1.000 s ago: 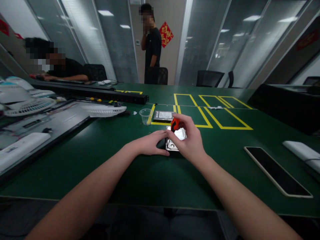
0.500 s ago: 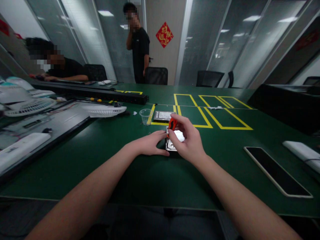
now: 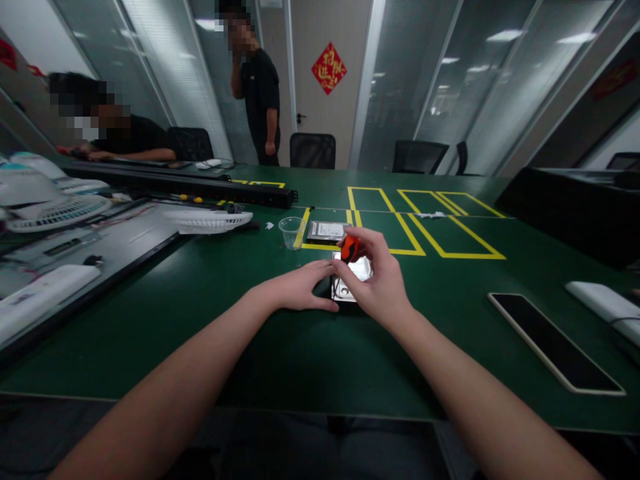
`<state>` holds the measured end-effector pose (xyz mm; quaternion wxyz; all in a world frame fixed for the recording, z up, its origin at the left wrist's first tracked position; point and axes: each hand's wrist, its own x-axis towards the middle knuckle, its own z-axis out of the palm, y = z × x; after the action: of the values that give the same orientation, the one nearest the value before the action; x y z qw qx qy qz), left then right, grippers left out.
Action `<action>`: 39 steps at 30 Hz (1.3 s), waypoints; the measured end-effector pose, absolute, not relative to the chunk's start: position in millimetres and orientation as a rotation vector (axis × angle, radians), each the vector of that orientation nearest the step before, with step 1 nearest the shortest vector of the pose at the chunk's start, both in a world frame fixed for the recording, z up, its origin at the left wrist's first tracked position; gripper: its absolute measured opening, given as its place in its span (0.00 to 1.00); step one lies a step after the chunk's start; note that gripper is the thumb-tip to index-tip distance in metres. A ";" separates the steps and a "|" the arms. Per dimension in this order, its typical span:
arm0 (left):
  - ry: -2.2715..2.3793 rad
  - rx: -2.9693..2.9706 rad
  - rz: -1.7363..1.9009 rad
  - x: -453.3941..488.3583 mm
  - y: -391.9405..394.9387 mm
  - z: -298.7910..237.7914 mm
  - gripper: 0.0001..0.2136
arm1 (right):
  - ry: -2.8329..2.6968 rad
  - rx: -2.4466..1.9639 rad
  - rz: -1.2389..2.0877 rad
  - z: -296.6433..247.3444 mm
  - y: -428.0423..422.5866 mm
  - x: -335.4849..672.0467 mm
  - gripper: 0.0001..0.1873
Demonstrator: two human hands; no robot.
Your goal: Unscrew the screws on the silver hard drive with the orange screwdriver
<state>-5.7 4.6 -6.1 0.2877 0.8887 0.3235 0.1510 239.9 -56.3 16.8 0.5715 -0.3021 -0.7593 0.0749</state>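
Note:
An opened-looking hard drive [image 3: 345,292] with a shiny silver face lies on the green table in front of me. My left hand [image 3: 305,287] steadies it from the left, thumb at the near edge and fingers at the far corner. Above the drive, my right hand [image 3: 377,270] grips the red-orange and black handle of a screwdriver [image 3: 349,249], held roughly upright. My fingers hide its tip and part of the drive. Just behind them, a second hard drive [image 3: 325,231] with a white label lies inside a yellow tape outline.
A clear plastic cup [image 3: 292,233] stands left of the second drive. White fan parts [image 3: 207,220] and a long black bar [image 3: 200,187] lie at left. To the right is a dark-screened phone-like device [image 3: 555,341]. Two people are beyond the table.
The screwdriver handle has turned slightly in my right hand, and the fingers have shifted a little. My left hand stays put. The standing person has moved left.

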 end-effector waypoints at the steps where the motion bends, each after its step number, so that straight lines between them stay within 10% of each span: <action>1: 0.865 2.374 0.407 -5.6 5.0 -6.8 0.49 | -1.781 -0.715 0.180 16.9 -56.4 240.4 0.28; 39: 0.888 2.391 0.400 -2.0 0.4 -0.6 0.47 | -1.854 -0.607 0.171 26.6 -62.6 238.5 0.29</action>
<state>-2.0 0.4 -0.6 0.2761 0.8901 0.3306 0.1489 238.5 -62.6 26.6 0.5575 -0.2573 -0.7859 0.0726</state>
